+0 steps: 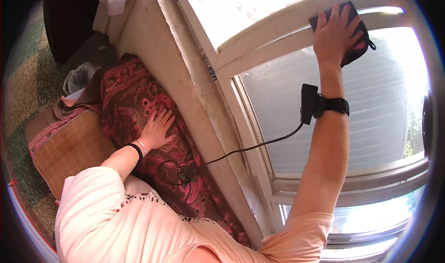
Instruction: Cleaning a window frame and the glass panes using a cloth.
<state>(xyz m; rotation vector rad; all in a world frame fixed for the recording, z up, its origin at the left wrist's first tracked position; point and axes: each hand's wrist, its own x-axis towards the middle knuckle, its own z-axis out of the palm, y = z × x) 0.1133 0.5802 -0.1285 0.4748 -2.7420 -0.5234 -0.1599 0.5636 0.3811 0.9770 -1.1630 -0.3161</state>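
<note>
Up at the right, my right hand (337, 37) presses a dark purple-black cloth (356, 55) with a small hanging loop against the pale window frame (282, 47). Its fingers stretch over the cloth, and the part under the palm is hidden. My right arm is raised and nearly straight. Lower and to the left, my left hand (157, 129) lies open, fingers spread, on the red-and-brown patterned cover (134, 84) of a long padded seat back.
A black device (309, 104) is strapped to my right wrist; its cable (259, 145) runs across to the patterned cover. A worn sill (194, 84) separates cover and window. A tan woven mat (74, 145), a lined bin (79, 80) and a checkered floor (23, 80) lie left.
</note>
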